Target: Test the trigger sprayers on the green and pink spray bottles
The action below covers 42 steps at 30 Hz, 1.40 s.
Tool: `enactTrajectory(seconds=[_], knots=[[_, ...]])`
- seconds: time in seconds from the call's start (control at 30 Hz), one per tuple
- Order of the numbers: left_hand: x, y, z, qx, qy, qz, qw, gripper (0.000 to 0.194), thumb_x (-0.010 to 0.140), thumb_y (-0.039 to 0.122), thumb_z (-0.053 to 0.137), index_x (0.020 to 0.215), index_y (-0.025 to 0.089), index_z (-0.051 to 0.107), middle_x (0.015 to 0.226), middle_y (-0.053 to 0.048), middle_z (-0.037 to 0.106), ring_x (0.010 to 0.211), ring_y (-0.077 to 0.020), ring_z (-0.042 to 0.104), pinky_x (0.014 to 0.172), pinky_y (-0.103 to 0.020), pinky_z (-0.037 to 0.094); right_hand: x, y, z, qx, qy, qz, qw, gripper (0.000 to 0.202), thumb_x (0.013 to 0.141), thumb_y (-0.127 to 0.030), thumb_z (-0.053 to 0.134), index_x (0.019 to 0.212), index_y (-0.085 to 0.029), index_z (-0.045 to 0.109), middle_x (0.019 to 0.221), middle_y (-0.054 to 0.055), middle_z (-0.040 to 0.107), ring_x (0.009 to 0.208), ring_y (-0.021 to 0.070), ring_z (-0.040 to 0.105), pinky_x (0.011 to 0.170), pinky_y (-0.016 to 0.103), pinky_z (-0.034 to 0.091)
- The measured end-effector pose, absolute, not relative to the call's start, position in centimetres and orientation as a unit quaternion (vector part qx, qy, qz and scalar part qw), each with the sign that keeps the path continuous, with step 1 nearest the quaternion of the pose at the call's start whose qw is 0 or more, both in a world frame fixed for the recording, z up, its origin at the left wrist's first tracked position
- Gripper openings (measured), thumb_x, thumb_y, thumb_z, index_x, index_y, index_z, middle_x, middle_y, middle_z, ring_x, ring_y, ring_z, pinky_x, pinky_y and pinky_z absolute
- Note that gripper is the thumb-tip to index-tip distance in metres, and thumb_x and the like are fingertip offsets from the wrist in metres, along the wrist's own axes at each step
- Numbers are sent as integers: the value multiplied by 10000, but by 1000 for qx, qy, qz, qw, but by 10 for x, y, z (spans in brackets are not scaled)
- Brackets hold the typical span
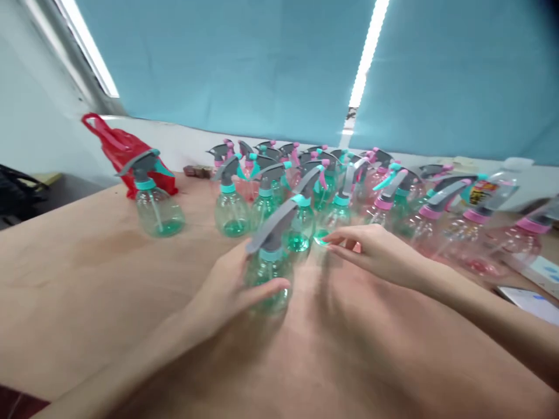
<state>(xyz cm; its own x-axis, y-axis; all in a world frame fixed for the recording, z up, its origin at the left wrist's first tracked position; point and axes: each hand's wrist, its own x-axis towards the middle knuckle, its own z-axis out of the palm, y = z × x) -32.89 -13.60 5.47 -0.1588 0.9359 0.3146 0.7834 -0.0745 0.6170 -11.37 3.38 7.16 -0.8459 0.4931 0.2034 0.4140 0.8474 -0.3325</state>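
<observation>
"Firstly, where is the article under inspection?"

"The green spray bottle (267, 269) is at the near middle of the table (131, 326), in front of the bottle cluster. A lone bottle (159, 215) stands to the left, near the red bag (126, 157)."

"State of the fingers?"

"The left hand (227, 285) grasps the spray bottle from the left, thumb across its near side; its other fingers are mostly hidden. The right hand (379, 250) has thumb and fingertips close together at a small turquoise piece (321, 240). Blur prevents confirming a pinch; I cannot tell."

"Expected handling?"

"Light, I judge, with only a little weight low down. The clear body appears to be smooth plastic, possibly slippery, and its wall may flex under a hard squeeze. The grey spray head (273, 230) looks stiffer, though its trigger would be the delicate part."

"Recommended hold?"

"Around the rounded body, below the turquoise collar (271, 255), with moderate pressure. The head offers a poorer, top-heavy hold."
</observation>
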Motion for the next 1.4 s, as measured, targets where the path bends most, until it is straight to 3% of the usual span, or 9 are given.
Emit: enactTrajectory(seconds=[0.13,0.2,0.33,0.6,0.77,0.9,1.07,1.2,1.4], knots=[[-397,-160,46,542,736,406,-18,515,672,626,715,1011,245,648,979,-47,633,908,-276,616,798,-418,513,-189,8,87,-181,-944,183,205,229,928,-326,549,1044,-200,700,927,41,752,720,172,683,668,282,502],[-429,-163,44,493,748,442,-45,578,644,657,709,1032,233,647,1060,-54,608,988,-278,595,872,-446,502,-227,-3,91,-169,-940,197,219,282,919,-362,567,1101,-176,677,1042,76,735,771,190,689,712,302,509],[-479,-159,44,473,773,421,-34,612,660,646,705,1056,181,669,1048,-101,615,963,-300,624,787,-434,532,-282,-14,93,-225,-919,234,226,484,914,-421,564,1271,-94,558,1113,183,693,747,234,696,653,334,519],[-512,-141,50,504,766,398,-41,698,716,550,718,1282,187,528,1169,-115,672,1075,-294,628,871,-410,516,-321,-10,83,-289,-906,237,200,747,892,-465,580,1453,-50,313,797,134,706,628,249,676,582,323,486],[-516,-129,61,524,770,362,-25,557,745,529,692,1174,187,599,1169,-103,681,1076,-303,635,877,-396,512,-337,-4,79,-294,-900,266,182,904,874,-563,554,1473,26,218,701,109,680,624,262,666,580,327,478],[-513,-122,72,523,790,320,-25,412,747,459,703,1019,156,639,1040,-113,709,1011,-325,650,867,-414,499,-345,-1,77,-301,-896,275,177,937,867,-622,518,1440,70,254,696,118,670,646,264,667,590,328,478],[-504,-120,80,513,807,290,-32,288,776,384,683,955,162,644,962,-95,708,984,-323,645,882,-412,479,-350,1,74,-305,-895,264,188,774,876,-507,571,1368,54,364,708,118,668,648,253,666,597,326,476],[-501,-118,79,495,816,295,-33,335,787,372,674,1032,150,624,1019,-118,699,1012,-343,636,896,-437,468,-348,1,75,-299,-899,258,190,698,875,-453,593,1337,34,401,727,123,676,649,245,668,593,326,487],[-496,-120,74,486,795,363,-32,438,764,377,676,1126,151,579,1155,-160,648,1160,-408,553,962,-511,417,-341,-5,76,-275,-909,249,191,697,865,-521,593,1328,-22,444,725,108,682,668,254,688,599,334,518]])
